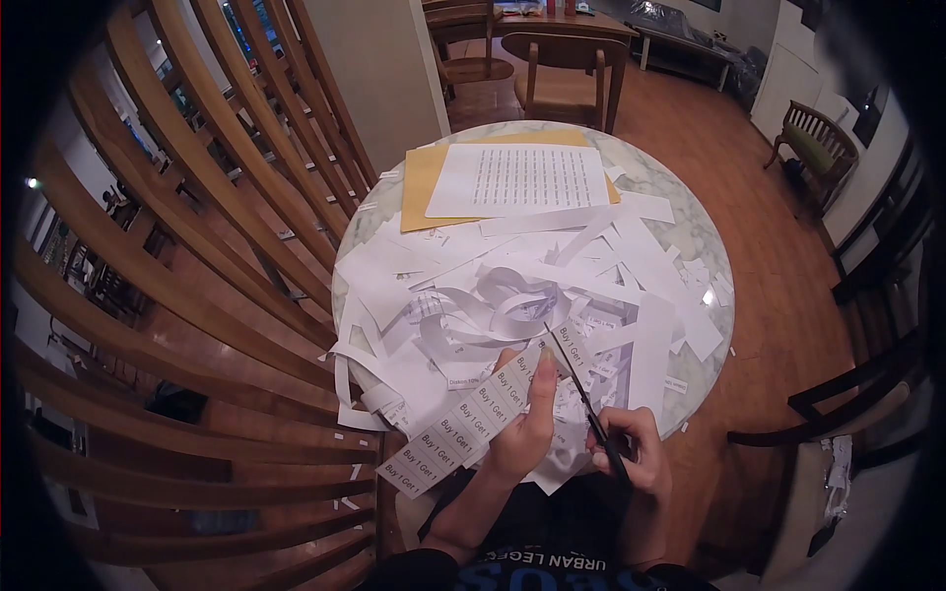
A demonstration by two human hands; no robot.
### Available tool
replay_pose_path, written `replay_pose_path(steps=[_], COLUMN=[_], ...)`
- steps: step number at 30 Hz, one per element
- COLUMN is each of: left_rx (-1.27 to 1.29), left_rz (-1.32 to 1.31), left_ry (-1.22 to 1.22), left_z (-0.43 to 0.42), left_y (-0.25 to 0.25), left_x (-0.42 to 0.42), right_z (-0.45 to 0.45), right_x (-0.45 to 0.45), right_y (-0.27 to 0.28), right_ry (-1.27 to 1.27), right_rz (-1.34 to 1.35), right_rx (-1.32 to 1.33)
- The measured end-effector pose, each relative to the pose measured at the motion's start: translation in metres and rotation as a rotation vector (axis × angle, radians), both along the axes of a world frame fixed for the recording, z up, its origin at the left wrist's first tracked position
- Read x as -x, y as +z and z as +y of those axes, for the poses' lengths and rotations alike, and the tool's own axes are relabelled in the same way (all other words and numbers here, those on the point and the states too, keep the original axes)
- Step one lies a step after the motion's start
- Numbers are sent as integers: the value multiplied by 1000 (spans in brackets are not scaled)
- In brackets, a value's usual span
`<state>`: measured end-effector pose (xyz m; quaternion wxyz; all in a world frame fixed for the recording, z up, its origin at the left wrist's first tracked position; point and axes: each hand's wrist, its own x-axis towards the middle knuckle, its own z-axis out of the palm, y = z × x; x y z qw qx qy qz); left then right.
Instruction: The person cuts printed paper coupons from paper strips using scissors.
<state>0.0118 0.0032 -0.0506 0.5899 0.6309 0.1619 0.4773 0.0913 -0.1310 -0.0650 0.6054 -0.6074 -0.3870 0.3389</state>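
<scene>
Two hands (525,431), one pair of scissors (591,409)

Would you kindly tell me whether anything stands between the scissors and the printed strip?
Nothing visible does; the scissors in the right hand are at the far end of the printed strip, beside the left hand.

So the tabletop (705,231) is round, pale with grey marble-type veining, and honestly it's buried in paper lol. Far side has a yellow-brown sheet (416,192) lying flat with a white printed sheet (532,182) on top, rows of tiny text. Nearer in it's a messy heap of white offcuts (394,251), curled paper strips (458,335) and small scraps (696,271) toward the right edge.
</scene>
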Motion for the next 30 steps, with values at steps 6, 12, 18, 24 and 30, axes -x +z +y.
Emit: replay_pose_path(steps=[6, 12, 18, 24, 30], left_rx=[-23, -19, -12, 12, 11], left_rz=[15, 19, 21, 2, -24], left_ry=[-4, 6, 2, 53, 55], left_z=[0, 0, 0, -1, 0], left_y=[1, 1, 0, 1, 3], left_x=[0, 0, 0, 0, 0], right_z=[0, 0, -1, -1, -2], right_x=[0, 0, 0, 1, -1], right_y=[2, 2, 1, 2, 0], right_ry=[6, -4, -18, -38, -52], right_rz=[7, 0, 17, 2, -73], right_rx=[6, 1, 13, 15, 17])
